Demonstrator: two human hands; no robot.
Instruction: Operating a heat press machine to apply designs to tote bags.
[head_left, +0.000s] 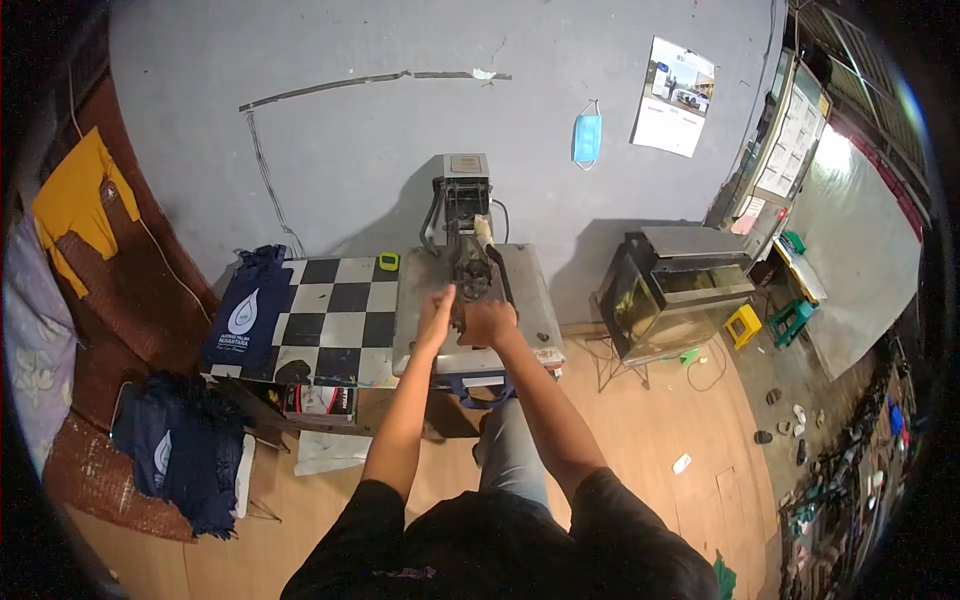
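In front of me stands a heat press (481, 270) with a broad metal upper plate (424, 277). My right hand (489, 322) is closed around the press's dark lever handle (458, 324), low over the plate. Against the handle's left side is my left hand (434, 319), thumb pointing up; its fingers are mostly hidden, so its grip is unclear. A dark blue cloth strap (484, 400) hangs out below the plate's front edge. To the left, a stack of dark blue cloth bags (244, 311) with a white drop print lies on a checkered table (330, 300).
A small yellow-green device (388, 261) sits at the table's back edge. More dark blue bags (187, 457) are piled at lower left. Right of the press, a glass aquarium (660, 300) stands on a metal stand, near a yellow stool (742, 326). A grey wall (360, 150) rises behind.
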